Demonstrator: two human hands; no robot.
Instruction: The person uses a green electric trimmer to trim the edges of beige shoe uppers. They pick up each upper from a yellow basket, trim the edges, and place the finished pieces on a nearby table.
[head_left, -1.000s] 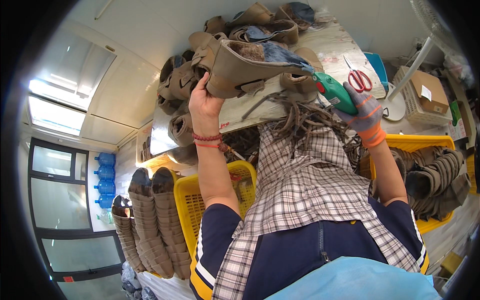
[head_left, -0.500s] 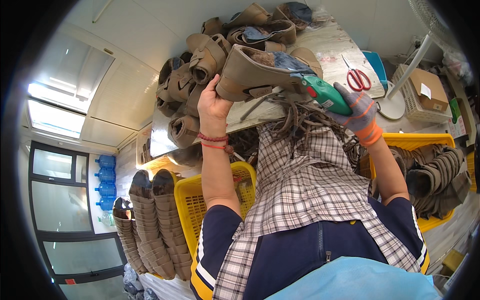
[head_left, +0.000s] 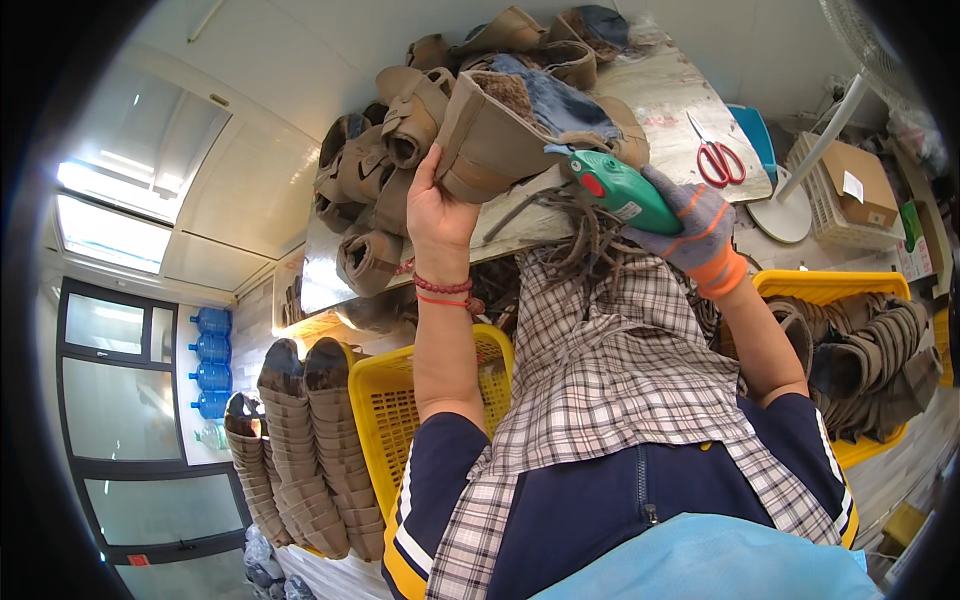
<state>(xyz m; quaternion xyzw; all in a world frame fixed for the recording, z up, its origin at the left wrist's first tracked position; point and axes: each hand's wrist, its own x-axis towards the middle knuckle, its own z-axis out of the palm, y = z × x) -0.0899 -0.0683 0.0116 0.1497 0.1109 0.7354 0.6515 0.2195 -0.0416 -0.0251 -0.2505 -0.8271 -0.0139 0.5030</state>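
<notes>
My bare left hand (head_left: 440, 212), with red bead bracelets at its wrist, pinches the lower edge of a tan boot upper (head_left: 490, 145). Brown fleece lining shows at its open top, and blue-grey fabric shows behind it. A grey and orange glove covers my right hand (head_left: 695, 225), which is wrapped round a green handheld electric cutter (head_left: 625, 192) with a red button. The cutter's nose is at the right edge of the upper; whether its blade bites into the material cannot be made out. Narrow brown trimmed strips (head_left: 590, 235) hang in a tangle below the cutter.
More boot uppers (head_left: 415, 115) are heaped on the worktable (head_left: 665, 95), where red-handled scissors (head_left: 718, 160) lie. Yellow baskets (head_left: 385, 400) (head_left: 835, 283) stand on both sides, the right one full of uppers. Stacked uppers (head_left: 300, 450) stand at left, a fan (head_left: 790, 215) at right.
The upper has turned, so its fleece-lined opening shows more. My right hand and the cutter have moved left along its edge. My left hand has shifted slightly right.
</notes>
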